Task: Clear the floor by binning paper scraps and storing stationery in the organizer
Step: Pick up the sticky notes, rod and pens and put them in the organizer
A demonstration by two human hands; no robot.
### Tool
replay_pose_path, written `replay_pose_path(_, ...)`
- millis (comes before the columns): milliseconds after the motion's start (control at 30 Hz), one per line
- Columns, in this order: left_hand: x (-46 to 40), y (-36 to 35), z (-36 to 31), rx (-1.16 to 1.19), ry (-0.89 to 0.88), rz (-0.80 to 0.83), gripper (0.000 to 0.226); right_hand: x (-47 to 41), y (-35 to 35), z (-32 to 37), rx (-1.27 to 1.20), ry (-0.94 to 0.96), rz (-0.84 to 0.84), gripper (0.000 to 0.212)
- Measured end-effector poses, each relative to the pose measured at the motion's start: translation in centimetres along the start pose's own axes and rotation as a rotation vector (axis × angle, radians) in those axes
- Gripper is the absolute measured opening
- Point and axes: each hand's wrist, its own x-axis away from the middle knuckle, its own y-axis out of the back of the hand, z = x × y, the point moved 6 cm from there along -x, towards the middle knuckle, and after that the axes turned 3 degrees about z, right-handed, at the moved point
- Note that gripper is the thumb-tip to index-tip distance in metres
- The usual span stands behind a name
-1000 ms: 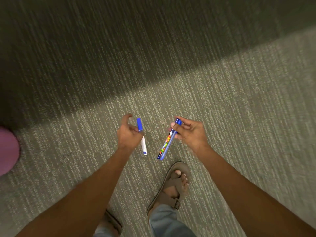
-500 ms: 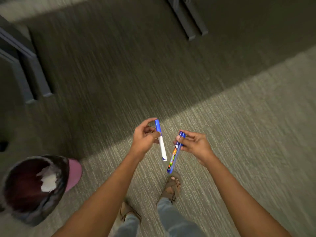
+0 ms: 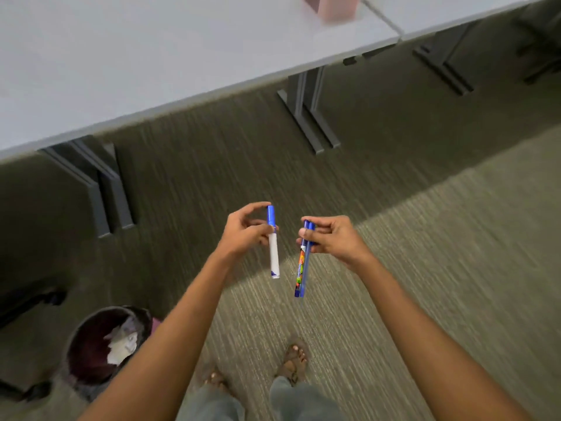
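Note:
My left hand (image 3: 243,232) grips a white marker with a blue cap (image 3: 273,253), cap end up, the body hanging down. My right hand (image 3: 332,240) pinches the top of a slim blue pen pack with a colourful label (image 3: 302,268), which hangs almost upright. Both hands are at chest height over the carpet, a short gap between them. A pink organizer (image 3: 332,6) stands at the far edge of the grey table (image 3: 151,62), cut off by the frame. A dark round bin (image 3: 100,350) with white paper scraps (image 3: 123,347) inside stands at lower left on the floor.
Dark metal table legs (image 3: 306,113) and another pair of table legs (image 3: 103,189) stand under the table edge. A second table (image 3: 455,10) adjoins at the upper right. My sandalled feet (image 3: 293,360) are on the green-grey carpet. A dark object (image 3: 27,299) lies at the left edge.
My view has lifted: the table, its legs and the pink organizer have come into sight, and the bin has slid further into frame. Both hands keep their hold and have risen slightly.

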Motion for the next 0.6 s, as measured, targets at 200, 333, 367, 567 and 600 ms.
replay_pose_path(200, 0.8, -2.1, -3.3, 0.066, -0.005, 0.081, 0.049, 0.1, 2.5, 4.1, 0.001, 0.025, 0.002, 0.036)
replay_pose_path(333, -1.1, -2.7, -4.9, 0.083, -0.007, 0.094, 0.048, -1.2, 4.5, 6.5, -0.016, 0.046, -0.022, 0.037)
replay_pose_path(367, -2.0, -2.6, -5.3, 0.091, -0.006, 0.093, 0.048, -1.8, 5.0, 7.0, -0.024, 0.046, -0.022, 0.037)
replay_pose_path(567, -10.4, -0.9, -8.0, 0.088, -0.008, 0.088, 0.047, -7.9, 9.0, 9.8, -0.008, 0.049, -0.045, 0.036)
replay_pose_path(600, -11.9, -0.6, -8.4, 0.092, 0.004, 0.078, 0.046, -9.1, 9.6, 10.3, -0.009, 0.044, -0.056, 0.036)
